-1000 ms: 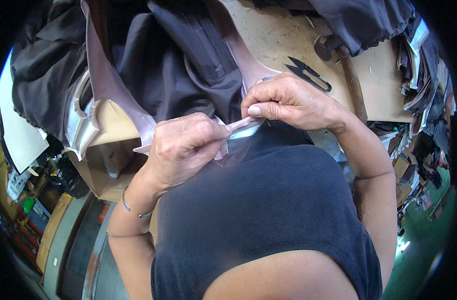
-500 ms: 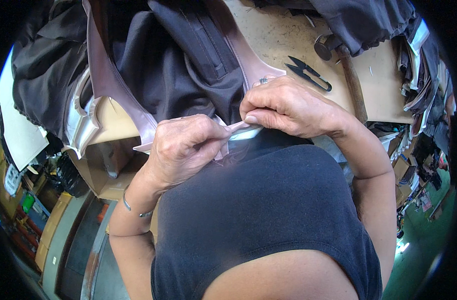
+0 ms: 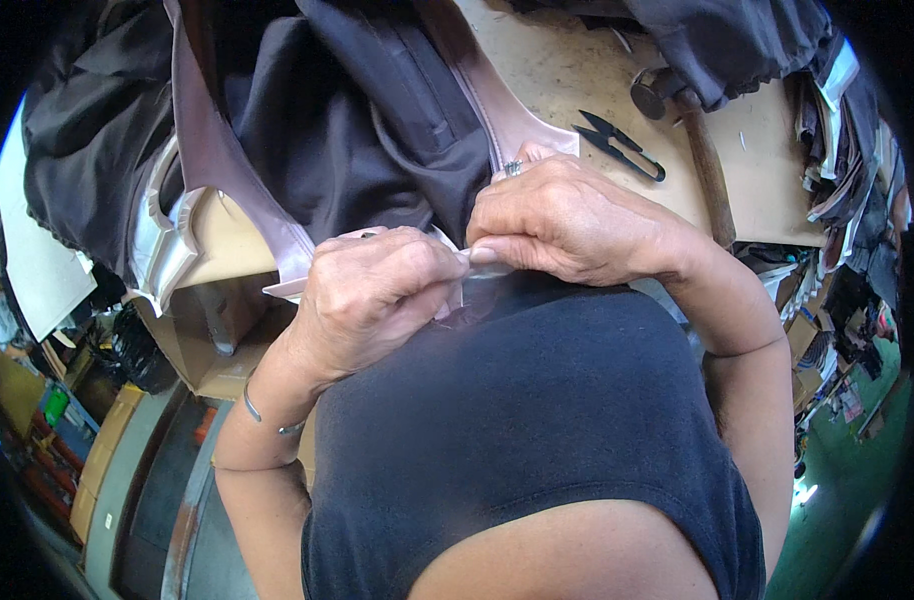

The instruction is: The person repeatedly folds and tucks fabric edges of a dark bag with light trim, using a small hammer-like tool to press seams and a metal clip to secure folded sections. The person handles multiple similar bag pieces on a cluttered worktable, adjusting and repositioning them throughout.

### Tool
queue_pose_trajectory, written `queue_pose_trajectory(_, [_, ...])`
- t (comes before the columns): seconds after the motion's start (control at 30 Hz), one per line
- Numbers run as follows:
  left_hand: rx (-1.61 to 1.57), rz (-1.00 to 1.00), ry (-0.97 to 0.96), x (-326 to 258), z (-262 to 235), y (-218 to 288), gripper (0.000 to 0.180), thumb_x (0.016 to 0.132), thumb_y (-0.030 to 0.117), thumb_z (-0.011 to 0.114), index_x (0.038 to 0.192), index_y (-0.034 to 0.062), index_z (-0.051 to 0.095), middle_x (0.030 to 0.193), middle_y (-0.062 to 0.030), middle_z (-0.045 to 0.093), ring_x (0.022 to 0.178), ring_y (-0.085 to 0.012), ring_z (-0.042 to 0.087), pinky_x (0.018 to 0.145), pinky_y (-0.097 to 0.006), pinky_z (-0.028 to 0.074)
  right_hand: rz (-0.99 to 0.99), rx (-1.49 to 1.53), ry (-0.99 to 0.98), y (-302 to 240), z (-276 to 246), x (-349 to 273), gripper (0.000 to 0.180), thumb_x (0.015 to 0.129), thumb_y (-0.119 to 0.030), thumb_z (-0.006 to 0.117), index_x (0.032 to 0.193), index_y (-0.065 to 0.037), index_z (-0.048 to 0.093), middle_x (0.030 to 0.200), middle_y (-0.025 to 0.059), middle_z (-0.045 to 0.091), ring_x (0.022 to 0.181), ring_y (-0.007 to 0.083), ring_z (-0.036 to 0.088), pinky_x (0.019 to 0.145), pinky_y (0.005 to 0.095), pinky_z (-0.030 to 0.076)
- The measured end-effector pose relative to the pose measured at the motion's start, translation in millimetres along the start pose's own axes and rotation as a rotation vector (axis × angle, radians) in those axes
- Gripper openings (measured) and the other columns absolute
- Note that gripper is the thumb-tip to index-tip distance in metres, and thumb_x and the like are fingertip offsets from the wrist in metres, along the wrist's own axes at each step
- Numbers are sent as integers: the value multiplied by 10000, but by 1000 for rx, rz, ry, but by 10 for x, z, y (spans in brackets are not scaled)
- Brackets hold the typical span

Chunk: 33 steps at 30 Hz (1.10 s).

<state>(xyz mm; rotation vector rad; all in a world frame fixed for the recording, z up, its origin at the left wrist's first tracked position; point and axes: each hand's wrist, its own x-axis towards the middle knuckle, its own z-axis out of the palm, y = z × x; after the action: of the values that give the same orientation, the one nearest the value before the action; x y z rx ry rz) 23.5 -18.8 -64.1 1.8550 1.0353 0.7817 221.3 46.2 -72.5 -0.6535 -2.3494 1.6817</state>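
A dark brown fabric piece (image 3: 322, 125), with a slit-like stitched pocket opening, spreads over the table in front of me. Two curved arms of pale pink, leather-like trim (image 3: 213, 150) run along it toward my body. My left hand (image 3: 377, 285) is closed, pinching the edge of this trim just above my dark top. Close beside it, my right hand (image 3: 567, 220) pinches the same edge between thumb and fingers. The fingertips nearly meet, and only a short bit of trim shows between them. A white-backed part of the trim hangs beneath; the rest is hidden by my hands.
Black thread snips (image 3: 622, 145) lie to the right of my right hand, with a wooden-handled hammer (image 3: 705, 165) beyond. More dark fabric (image 3: 732, 45) is heaped at the far right, above stacked pieces (image 3: 837, 150). A cardboard box (image 3: 217, 340) sits below the table's left edge.
My right hand has shifted left, closing the gap to my left hand, so less trim shows between them. The trim end by my right hand has swung slightly right.
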Motion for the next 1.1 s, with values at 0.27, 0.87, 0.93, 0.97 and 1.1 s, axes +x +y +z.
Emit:
queue_pose_trajectory(0.27, [-111, -308, -31, -11, -122, 138, 192, 744, 126, 685, 874, -1, 622, 711, -81, 619, 684, -184, 635, 602, -259, 494, -87, -89, 8, -79, -12, -28, 189, 793, -179, 571, 743, 1, 546, 700, 156, 568, 711, 341, 556, 667, 426, 412])
queue_pose_trajectory(0.87, [-42, -270, -227, 22, -206, 85, 128, 834, 115, 571, 764, 13, 604, 642, -89, 577, 590, -198, 574, 546, -302, 456, -22, 146, -16, -23, -26, 15, 190, 795, -154, 580, 717, 15, 545, 608, 181, 521, 583, 339, 532, 553, 391, 402])
queue_pose_trajectory(0.93, [14, -240, -214, 42, -195, 117, 119, 826, 108, 577, 761, 13, 604, 646, -93, 574, 594, -207, 574, 544, -307, 458, -33, 131, 5, -17, 19, 26, 206, 803, -165, 573, 716, 21, 546, 595, 184, 516, 565, 336, 526, 538, 388, 394])
queue_pose_trajectory(0.97, [20, -239, -224, 43, -197, 119, 116, 824, 106, 577, 761, 13, 604, 650, -95, 576, 593, -208, 574, 544, -307, 458, -39, 125, 16, -17, 41, 30, 215, 807, -170, 570, 716, 23, 546, 588, 185, 513, 556, 334, 523, 531, 386, 390])
queue_pose_trajectory(1.1, [5, -250, -254, 48, -200, 140, 105, 817, 97, 579, 769, 6, 603, 671, -107, 579, 599, -221, 574, 551, -316, 460, -61, 110, 18, -29, 63, 23, 224, 802, -170, 561, 694, 26, 547, 583, 187, 509, 547, 330, 524, 530, 387, 393])
